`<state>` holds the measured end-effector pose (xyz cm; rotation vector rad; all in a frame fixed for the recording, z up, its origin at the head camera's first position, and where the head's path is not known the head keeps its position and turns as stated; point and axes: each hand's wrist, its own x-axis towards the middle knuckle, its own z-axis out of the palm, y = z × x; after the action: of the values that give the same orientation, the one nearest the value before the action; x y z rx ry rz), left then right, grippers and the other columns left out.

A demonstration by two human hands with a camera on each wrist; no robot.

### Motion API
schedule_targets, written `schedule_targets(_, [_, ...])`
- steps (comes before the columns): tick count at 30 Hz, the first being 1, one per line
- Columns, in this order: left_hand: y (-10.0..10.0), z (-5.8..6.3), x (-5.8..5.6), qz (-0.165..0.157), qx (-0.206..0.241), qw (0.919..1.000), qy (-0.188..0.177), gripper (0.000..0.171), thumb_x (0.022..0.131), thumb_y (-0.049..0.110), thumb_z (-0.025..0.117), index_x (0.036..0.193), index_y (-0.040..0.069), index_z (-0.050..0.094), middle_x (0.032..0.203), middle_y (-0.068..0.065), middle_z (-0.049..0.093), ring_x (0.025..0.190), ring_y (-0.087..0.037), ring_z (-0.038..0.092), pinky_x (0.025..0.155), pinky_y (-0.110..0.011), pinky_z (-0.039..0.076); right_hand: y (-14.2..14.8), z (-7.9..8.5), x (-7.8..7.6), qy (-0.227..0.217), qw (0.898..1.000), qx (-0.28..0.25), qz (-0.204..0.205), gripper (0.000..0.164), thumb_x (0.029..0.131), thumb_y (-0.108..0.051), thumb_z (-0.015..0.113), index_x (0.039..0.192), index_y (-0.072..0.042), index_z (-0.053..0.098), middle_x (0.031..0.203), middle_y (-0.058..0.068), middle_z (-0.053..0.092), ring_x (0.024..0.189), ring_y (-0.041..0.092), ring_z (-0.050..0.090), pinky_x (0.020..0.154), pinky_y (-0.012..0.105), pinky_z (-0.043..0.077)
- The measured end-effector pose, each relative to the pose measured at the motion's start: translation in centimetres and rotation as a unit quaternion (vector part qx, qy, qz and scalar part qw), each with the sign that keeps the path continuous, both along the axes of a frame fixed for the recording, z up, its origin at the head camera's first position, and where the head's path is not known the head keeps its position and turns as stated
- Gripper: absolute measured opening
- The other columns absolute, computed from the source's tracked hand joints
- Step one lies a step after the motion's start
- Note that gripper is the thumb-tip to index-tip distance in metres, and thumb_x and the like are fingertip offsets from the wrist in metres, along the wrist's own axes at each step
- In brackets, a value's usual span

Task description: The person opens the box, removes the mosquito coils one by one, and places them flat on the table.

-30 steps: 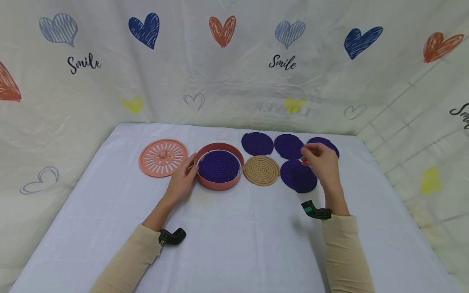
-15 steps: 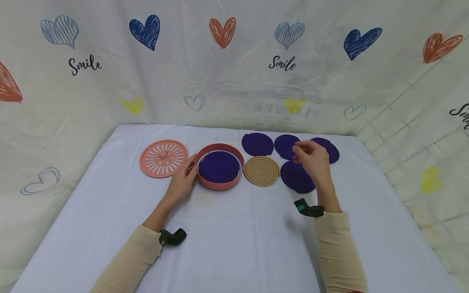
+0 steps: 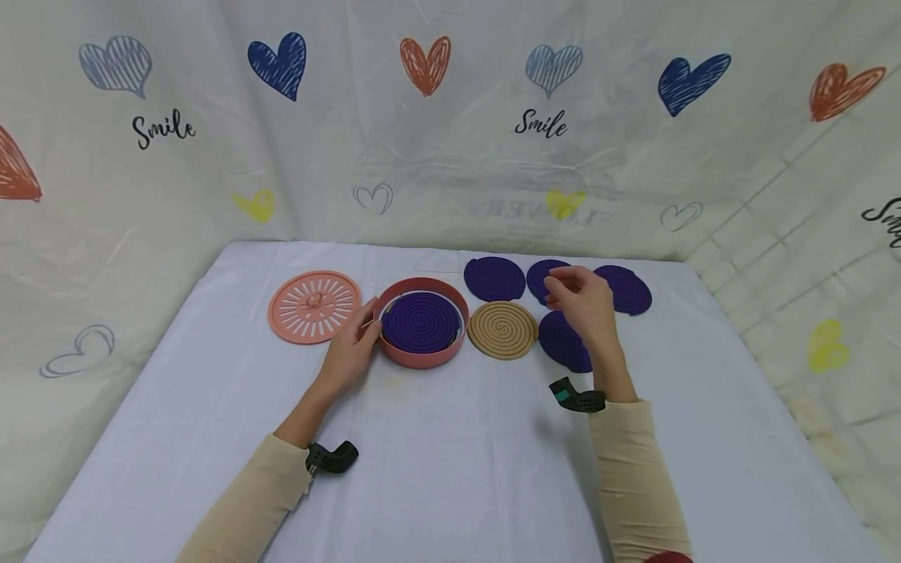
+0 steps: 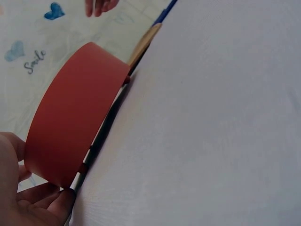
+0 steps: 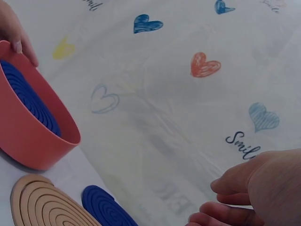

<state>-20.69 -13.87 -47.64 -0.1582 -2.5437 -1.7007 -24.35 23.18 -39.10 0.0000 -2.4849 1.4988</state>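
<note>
My left hand (image 3: 352,348) grips the left side of a round red mosquito coil holder (image 3: 421,360); in the left wrist view the fingers (image 4: 59,205) lie at its lower edge. A dark purple mosquito coil (image 3: 420,321) lies inside the holder. My right hand (image 3: 586,305) hovers over the purple coils on the right, its fingers loosely bent. In the right wrist view, nothing shows between its fingers (image 5: 225,212). Below and behind it lie a near purple coil (image 3: 563,344) and a far one (image 3: 538,280), both partly hidden by the hand.
A tan coil (image 3: 503,331) lies right of the holder. More purple coils lie at the back (image 3: 495,278) and far right (image 3: 623,290). To the left lies a slotted pink lid (image 3: 314,307). A white cloth (image 3: 436,469) covers the table; a heart-printed curtain (image 3: 450,141) hangs behind.
My right hand has moved left over the purple coils, uncovering the far-right one. My left hand has stayed on the holder.
</note>
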Motion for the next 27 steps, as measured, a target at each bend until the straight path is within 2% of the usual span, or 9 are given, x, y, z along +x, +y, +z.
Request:
schedule_targets(9, [0.0, -0.2, -0.1, 0.003, -0.007, 1.0, 0.0, 0.053, 0.105, 0.029, 0.049, 0.156, 0.017, 0.038, 0.157, -0.006, 0.044, 0.139, -0.026, 0.051, 0.117, -0.044, 0.041, -1.4, 0.2, -0.3, -0.001, 1.0, -0.011, 0.01, 0.034, 0.096, -0.024, 0.066, 0.12, 0.001, 0.068, 0.1, 0.015, 0.071, 0.067, 0.001, 0.067, 0.065, 0.021, 0.062])
schedule_targets(14, [-0.1, -0.3, -0.1, 0.002, -0.005, 1.0, 0.003, 0.053, 0.105, 0.029, 0.049, 0.156, 0.017, 0.038, 0.158, -0.007, 0.044, 0.139, -0.026, 0.051, 0.117, -0.044, 0.041, -2.3, 0.3, -0.3, 0.002, 1.0, -0.024, 0.02, 0.034, 0.096, -0.024, 0.067, 0.119, 0.001, 0.068, 0.104, 0.024, 0.07, 0.068, 0.003, 0.067, 0.065, 0.02, 0.061])
schedule_targets(17, [-0.1, -0.3, -0.1, 0.002, -0.003, 1.0, 0.005, 0.053, 0.105, 0.029, 0.049, 0.155, 0.016, 0.038, 0.157, -0.007, 0.045, 0.139, -0.027, 0.051, 0.117, -0.044, 0.041, -2.8, 0.3, -0.4, 0.003, 0.999, -0.024, 0.025, 0.033, 0.096, -0.024, 0.067, 0.119, 0.0, 0.068, 0.105, 0.026, 0.07, 0.069, 0.007, 0.068, 0.065, 0.021, 0.062])
schedule_targets(21, [-0.1, -0.3, -0.2, 0.003, -0.005, 1.0, 0.005, 0.053, 0.105, 0.029, 0.049, 0.155, 0.016, 0.038, 0.157, -0.007, 0.044, 0.139, -0.026, 0.051, 0.117, -0.044, 0.041, -3.5, 0.4, -0.4, 0.006, 0.999, -0.02, 0.035, 0.033, 0.096, -0.023, 0.066, 0.119, 0.0, 0.068, 0.106, 0.025, 0.071, 0.076, 0.02, 0.072, 0.067, 0.024, 0.063])
schedule_targets(27, [-0.1, -0.4, -0.2, 0.0, 0.0, 1.0, 0.002, 0.053, 0.105, 0.029, 0.049, 0.156, 0.016, 0.038, 0.158, -0.006, 0.044, 0.14, -0.026, 0.051, 0.117, -0.044, 0.042, -4.7, 0.5, -0.4, 0.004, 0.999, -0.016, 0.043, 0.031, 0.097, -0.022, 0.066, 0.119, -0.002, 0.068, 0.108, 0.023, 0.072, 0.083, 0.028, 0.072, 0.064, 0.017, 0.06])
